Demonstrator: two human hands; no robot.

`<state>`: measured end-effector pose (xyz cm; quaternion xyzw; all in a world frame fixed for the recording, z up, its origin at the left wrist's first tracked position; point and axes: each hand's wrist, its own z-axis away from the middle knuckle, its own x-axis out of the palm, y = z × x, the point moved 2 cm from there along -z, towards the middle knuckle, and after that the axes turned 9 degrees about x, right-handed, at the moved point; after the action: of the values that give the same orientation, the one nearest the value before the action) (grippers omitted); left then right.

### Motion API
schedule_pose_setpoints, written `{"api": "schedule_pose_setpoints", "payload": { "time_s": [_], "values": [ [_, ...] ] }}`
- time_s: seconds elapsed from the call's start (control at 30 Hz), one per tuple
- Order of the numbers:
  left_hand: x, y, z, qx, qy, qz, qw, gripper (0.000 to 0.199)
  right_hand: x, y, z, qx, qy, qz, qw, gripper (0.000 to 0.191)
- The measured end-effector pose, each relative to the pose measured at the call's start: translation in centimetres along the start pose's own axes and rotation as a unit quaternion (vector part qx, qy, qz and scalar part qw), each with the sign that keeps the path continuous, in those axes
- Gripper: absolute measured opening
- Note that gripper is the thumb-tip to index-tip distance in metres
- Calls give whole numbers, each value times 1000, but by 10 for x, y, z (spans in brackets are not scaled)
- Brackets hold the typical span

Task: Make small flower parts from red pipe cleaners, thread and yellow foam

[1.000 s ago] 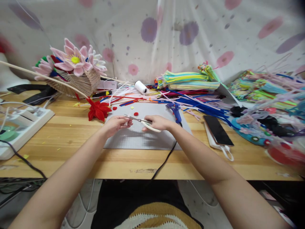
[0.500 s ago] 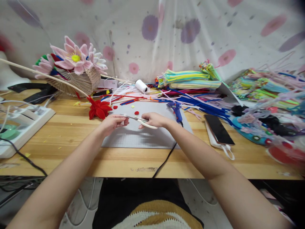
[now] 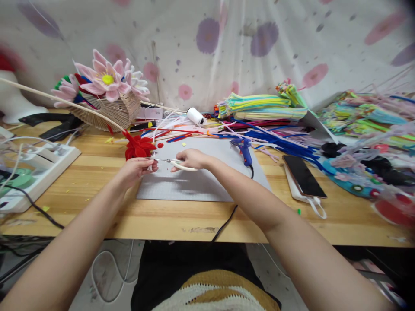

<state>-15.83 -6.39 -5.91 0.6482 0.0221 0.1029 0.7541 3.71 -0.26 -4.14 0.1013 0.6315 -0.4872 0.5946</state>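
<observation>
My right hand [image 3: 188,160] is wrapped round the cream handles of the scissors [image 3: 184,166], whose blades point left. The fingers of my left hand [image 3: 139,167] pinch a small white piece [image 3: 151,166] at the blade tips. Just behind my left hand lies a red fuzzy flower [image 3: 138,146], with a small red piece [image 3: 160,145] beside it. Both hands are over the left part of a grey mat [image 3: 207,188]. A blue glue gun [image 3: 243,150] rests on the mat's right side.
Pipe cleaners [image 3: 259,106] are piled at the back. A fan basket with pink flowers [image 3: 106,80] stands back left, a white power strip [image 3: 39,172] at the left. A phone [image 3: 304,176] lies at the right, near a blue wreath-like item [image 3: 348,183]. A black cable [image 3: 227,222] crosses the front edge.
Both hands have moved left with the scissors and white piece, closer to the red flower. The view has shifted slightly. The red piece near the blades is no longer visible.
</observation>
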Motion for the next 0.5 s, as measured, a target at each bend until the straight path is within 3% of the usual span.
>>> {"api": "schedule_pose_setpoints", "payload": {
  "time_s": [0.1,0.3,0.37,0.5],
  "values": [
    [-11,3,2,-3,5,-4,1000,8,6,-7,-9,0,6,-8,1000,55],
    [-29,9,-5,-31,-47,-25,998,8,10,-7,-8,-1,-25,-41,999,58],
    [-33,10,-6,-47,-50,-32,997,9,10,-4,-5,4,-24,7,1000,58],
    [-40,13,-1,-76,-30,-83,993,11,10,0,2,-6,44,132,990,60]
  ]
}}
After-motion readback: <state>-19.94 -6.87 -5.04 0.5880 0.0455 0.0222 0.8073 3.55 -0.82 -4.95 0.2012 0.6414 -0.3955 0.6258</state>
